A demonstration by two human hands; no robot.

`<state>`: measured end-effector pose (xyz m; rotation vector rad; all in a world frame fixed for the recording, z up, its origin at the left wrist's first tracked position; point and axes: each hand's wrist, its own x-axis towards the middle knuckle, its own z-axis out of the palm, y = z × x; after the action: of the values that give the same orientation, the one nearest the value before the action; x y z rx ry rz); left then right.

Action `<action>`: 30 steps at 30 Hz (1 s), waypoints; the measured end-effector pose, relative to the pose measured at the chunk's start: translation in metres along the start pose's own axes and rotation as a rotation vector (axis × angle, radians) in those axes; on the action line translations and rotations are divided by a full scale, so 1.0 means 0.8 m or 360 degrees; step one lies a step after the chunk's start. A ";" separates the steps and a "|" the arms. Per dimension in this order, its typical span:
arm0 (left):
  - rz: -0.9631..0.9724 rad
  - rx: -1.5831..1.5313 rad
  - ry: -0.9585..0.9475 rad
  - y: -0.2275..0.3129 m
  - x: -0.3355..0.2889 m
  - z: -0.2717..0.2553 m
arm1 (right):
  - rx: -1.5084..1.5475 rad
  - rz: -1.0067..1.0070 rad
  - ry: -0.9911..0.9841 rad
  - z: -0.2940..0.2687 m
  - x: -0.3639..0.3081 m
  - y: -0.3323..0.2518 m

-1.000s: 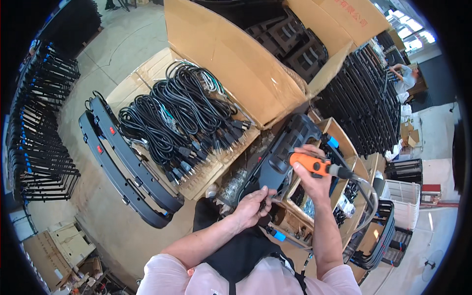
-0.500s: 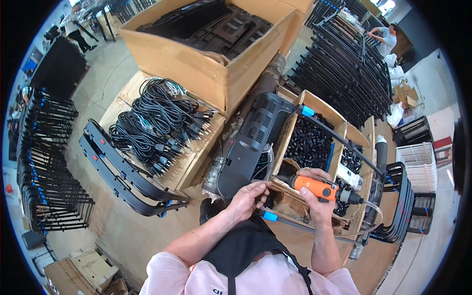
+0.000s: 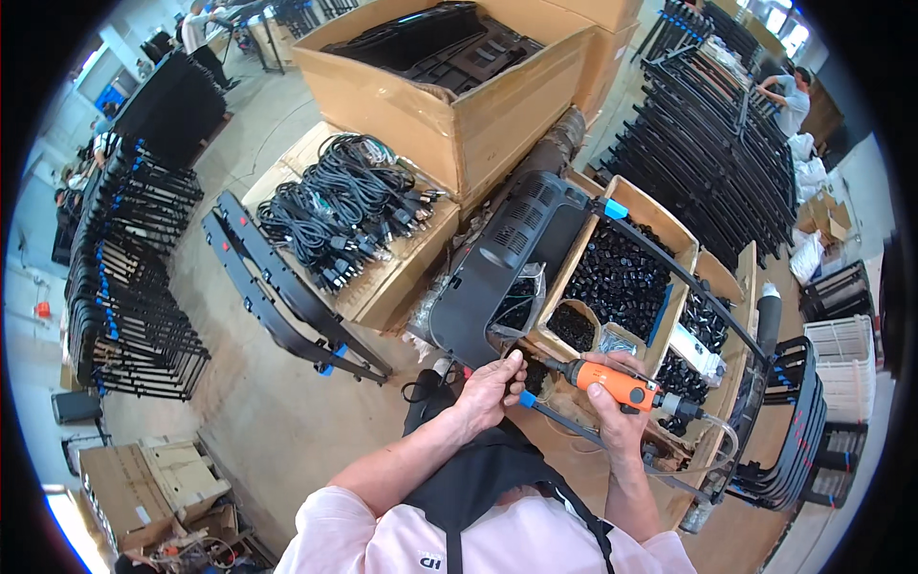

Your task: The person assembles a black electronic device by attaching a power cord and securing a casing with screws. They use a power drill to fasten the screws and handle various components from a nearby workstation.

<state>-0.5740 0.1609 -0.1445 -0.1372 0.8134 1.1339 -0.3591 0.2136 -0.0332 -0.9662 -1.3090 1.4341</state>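
My right hand (image 3: 620, 413) is wrapped round an orange air screwdriver (image 3: 622, 386), whose dark nose points left toward my other hand. A clear hose (image 3: 732, 438) runs from its back end. My left hand (image 3: 488, 392) is closed in a pinch beside the driver's nose, at the near end of a black plastic housing (image 3: 507, 263). Whatever the fingertips hold is too small or hidden to make out. A black tube frame (image 3: 684, 275) with blue tape lies across the wooden parts box, and its near bar passes just under my hands.
The parts box holds small black pieces (image 3: 617, 273) and screws (image 3: 620, 340) in compartments. Left of the housing, bundled black power cords (image 3: 349, 210) lie on a carton, with curved black frames (image 3: 277, 287) leaning beside it. A large cardboard box (image 3: 430, 124) stands behind. Stacked frames (image 3: 708, 153) rise at right.
The view has shifted, so the surroundings sit farther right. Both hands have drawn nearer to me relative to the parts box, uncovering its screw compartment. The right hand still grips the screwdriver.
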 end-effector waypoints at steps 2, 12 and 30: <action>0.0025 -0.0032 0.0027 -0.004 -0.002 -0.005 | -0.0049 -0.0016 -0.0081 0.005 -0.006 0.003; -0.0065 -0.0216 -0.0031 0.008 -0.013 -0.019 | -0.0342 -0.0002 -0.0285 0.046 -0.032 0.006; -0.0417 -0.0225 -0.0041 0.020 -0.039 -0.069 | -0.0532 0.0107 -0.0146 0.106 -0.062 0.018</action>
<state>-0.6207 0.1178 -0.1594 -0.3369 0.6704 0.9425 -0.4302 0.1442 -0.0394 -1.1825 -1.6328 1.3474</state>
